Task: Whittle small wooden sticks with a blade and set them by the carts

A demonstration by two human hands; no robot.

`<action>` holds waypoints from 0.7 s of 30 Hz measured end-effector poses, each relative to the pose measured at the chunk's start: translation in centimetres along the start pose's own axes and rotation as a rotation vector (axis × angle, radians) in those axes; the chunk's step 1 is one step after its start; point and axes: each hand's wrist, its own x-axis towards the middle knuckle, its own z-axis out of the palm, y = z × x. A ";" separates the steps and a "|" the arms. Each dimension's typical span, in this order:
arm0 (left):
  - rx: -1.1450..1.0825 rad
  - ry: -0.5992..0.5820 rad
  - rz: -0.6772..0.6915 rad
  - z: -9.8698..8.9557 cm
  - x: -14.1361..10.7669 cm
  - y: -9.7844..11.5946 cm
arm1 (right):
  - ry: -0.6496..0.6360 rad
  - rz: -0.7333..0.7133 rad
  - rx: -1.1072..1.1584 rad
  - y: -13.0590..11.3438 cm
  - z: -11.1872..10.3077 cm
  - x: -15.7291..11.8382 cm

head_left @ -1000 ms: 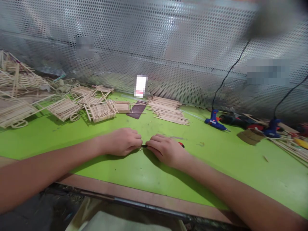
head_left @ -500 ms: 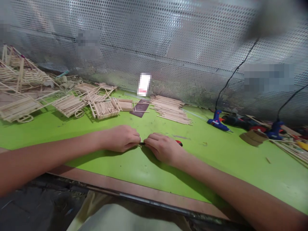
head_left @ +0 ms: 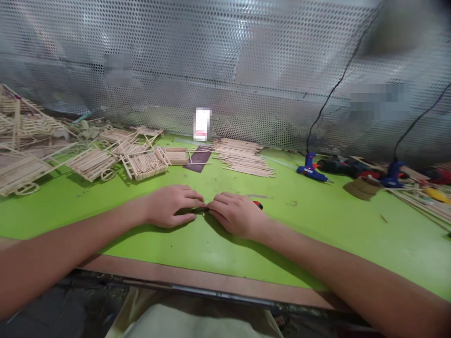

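Observation:
My right hand (head_left: 239,213) is closed around a slim tool, palm down on the green table. The tool's narrow dark tip (head_left: 200,211) points left out of my fingers, and its red-and-black end (head_left: 258,205) shows behind my hand. Its middle is hidden, so I cannot tell its exact kind. My left hand (head_left: 171,205) lies just left of the tip, thumb and fingers apart, with no held thing visible between them. A tiny pale bit lies under the tip.
Small wooden stick carts (head_left: 146,164) stand at the back left. Thin wooden sticks (head_left: 243,157) lie by a dark sheet (head_left: 198,158). To the right are a blue glue gun (head_left: 312,170), a second glue gun (head_left: 392,174) and a brown round piece (head_left: 362,188). Perforated silver sheeting (head_left: 169,61) rises behind.
The fingers and thumb of my left hand have spread from a pinch beside the tip. My right hand keeps its grip on the tool. The view has shifted slightly.

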 end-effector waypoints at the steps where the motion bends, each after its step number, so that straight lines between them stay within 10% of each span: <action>1: -0.009 -0.006 0.001 0.0 0.0 0.0 | 0.004 -0.001 0.003 0.0 0.0 0.0; 21: -0.153 -0.054 -0.063 0.4 -0.3 0.2 | -0.032 0.014 0.009 -0.1 -0.3 -0.2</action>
